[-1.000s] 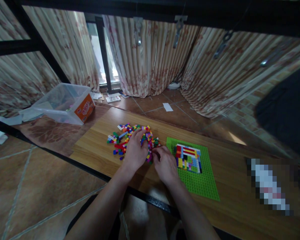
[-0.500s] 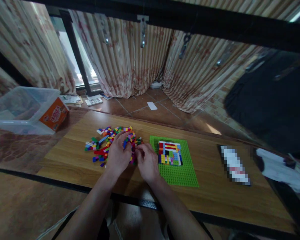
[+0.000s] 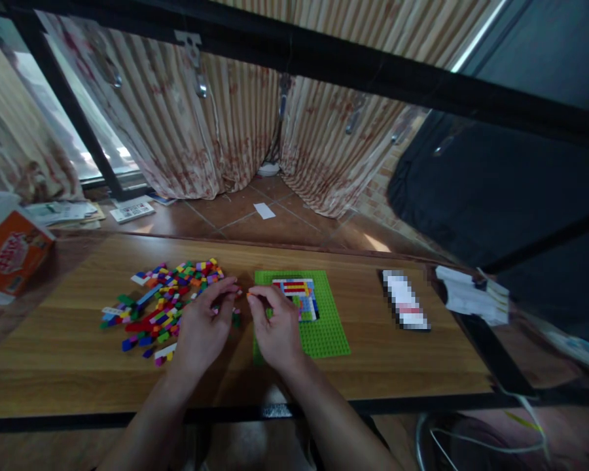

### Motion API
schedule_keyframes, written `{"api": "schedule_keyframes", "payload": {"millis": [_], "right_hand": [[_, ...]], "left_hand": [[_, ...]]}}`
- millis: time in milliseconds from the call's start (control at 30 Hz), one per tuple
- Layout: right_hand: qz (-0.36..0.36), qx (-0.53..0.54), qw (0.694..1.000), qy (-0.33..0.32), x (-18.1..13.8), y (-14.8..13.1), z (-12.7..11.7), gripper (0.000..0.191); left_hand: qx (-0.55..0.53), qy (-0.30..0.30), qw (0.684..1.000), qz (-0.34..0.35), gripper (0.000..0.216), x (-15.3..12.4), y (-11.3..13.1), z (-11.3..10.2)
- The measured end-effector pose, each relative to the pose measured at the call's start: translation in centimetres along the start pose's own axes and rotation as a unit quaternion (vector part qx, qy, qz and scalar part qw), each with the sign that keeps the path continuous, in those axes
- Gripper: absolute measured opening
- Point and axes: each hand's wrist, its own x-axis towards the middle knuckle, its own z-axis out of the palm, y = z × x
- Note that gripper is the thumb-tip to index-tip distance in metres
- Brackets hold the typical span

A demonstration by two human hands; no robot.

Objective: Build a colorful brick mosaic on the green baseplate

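A pile of small coloured bricks (image 3: pixel 161 301) lies on the wooden table (image 3: pixel 69 353). To its right is a green baseplate (image 3: pixel 324 333) with a flat block of red, white, blue and yellow bricks (image 3: pixel 298 297) built on its far part. My left hand (image 3: pixel 203 330) hovers at the pile's right edge, fingers curled and partly spread. My right hand (image 3: pixel 272 327) is over the baseplate's left edge, fingertips pinched on a small orange brick (image 3: pixel 249 296).
An orange-labelled clear plastic box (image 3: pixel 7 252) stands at the far left. A blurred flat object (image 3: pixel 405 301) and folded white papers (image 3: pixel 471 294) lie to the right. Curtains hang beyond the table, with tiled floor below; a dark cloth hangs at the right.
The view has swung right. Both hands lifted off the pile and came toward me; my right hand now pinches a small orange brick over the baseplate's left edge.
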Motion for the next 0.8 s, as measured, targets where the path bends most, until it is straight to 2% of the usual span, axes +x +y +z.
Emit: {"api": "schedule_keyframes", "payload": {"millis": [100,200,333,400,467,533,600,700,800], "right_hand": [[0.023,0.017,0.999,0.035,0.3,0.6,-1.7,0.016],[0.096,0.113,0.986,0.077,0.7,1.6,-3.3,0.016],[0.221,0.293,0.926,0.088,1.3,2.6,-5.6,0.018],[0.247,0.365,0.895,0.071,1.5,2.7,-6.6,0.02],[0.256,0.401,0.877,0.066,1.5,2.8,-7.4,0.021],[0.257,0.398,0.877,0.08,1.5,3.0,-8.1,0.022],[0.258,0.362,0.889,0.109,1.6,3.5,-8.9,0.022],[0.268,0.26,0.913,0.166,1.8,5.0,-10.2,0.023],[0.272,0.153,0.933,0.177,1.7,6.5,-11.2,0.023]], "left_hand": [[-0.008,-0.026,1.0,0.01,0.036,-0.3,0.1,0.8],[-0.004,-0.04,0.999,0.035,0.033,-0.6,0.5,1.6],[-0.001,-0.057,0.997,0.05,0.032,-0.8,0.9,2.5],[0.0,-0.061,0.997,0.052,0.032,-0.8,0.9,3.0],[0.001,-0.065,0.996,0.06,0.032,-0.9,0.8,3.4],[0.007,-0.067,0.995,0.07,0.032,-0.9,0.6,3.9],[0.016,-0.073,0.994,0.083,0.032,-1.0,0.6,4.4],[0.037,-0.084,0.991,0.099,0.031,-1.2,0.7,4.9],[0.061,-0.086,0.989,0.105,0.031,-1.3,0.7,5.4]]}}
